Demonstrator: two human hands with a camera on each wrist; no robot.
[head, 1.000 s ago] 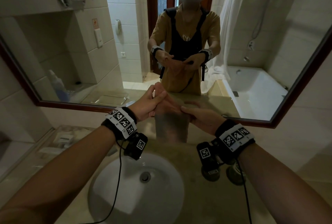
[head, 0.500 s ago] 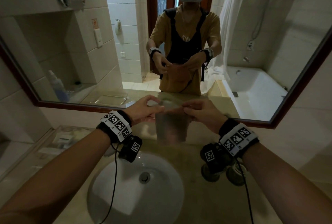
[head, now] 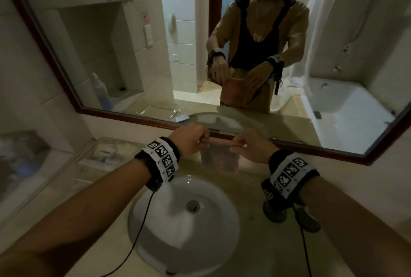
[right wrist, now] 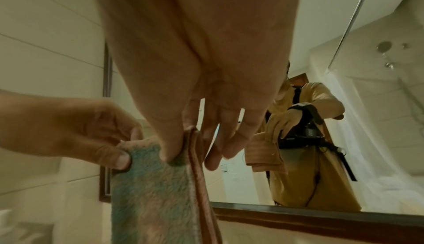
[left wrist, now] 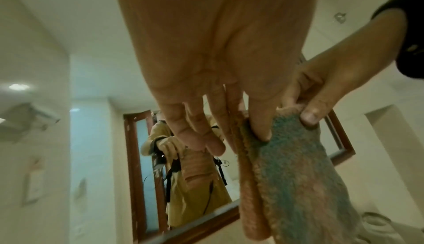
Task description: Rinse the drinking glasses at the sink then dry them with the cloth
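A fuzzy pink-and-teal cloth (head: 219, 161) hangs folded behind the sink basin (head: 155, 221). My left hand (head: 200, 141) pinches one top corner and my right hand (head: 239, 145) pinches the other, with the top edge stretched between them. The left wrist view shows my left hand (left wrist: 252, 131) pinching the cloth (left wrist: 293, 166) between thumb and fingers. The right wrist view shows my right hand (right wrist: 181, 150) doing the same on the cloth (right wrist: 156, 184). Two glasses (head: 309, 221) stand on the counter to the right of the basin, partly hidden under my right wrist.
A wide mirror (head: 133, 54) covers the wall behind the counter. A tray of toiletries (head: 106, 154) lies at the left of the basin. The drain (head: 192, 206) sits in the basin's middle. Cables hang from both wrists over the basin.
My hands were together over the cloth a second ago. They have dropped and drawn apart, pulling its folded top edge straight between them.
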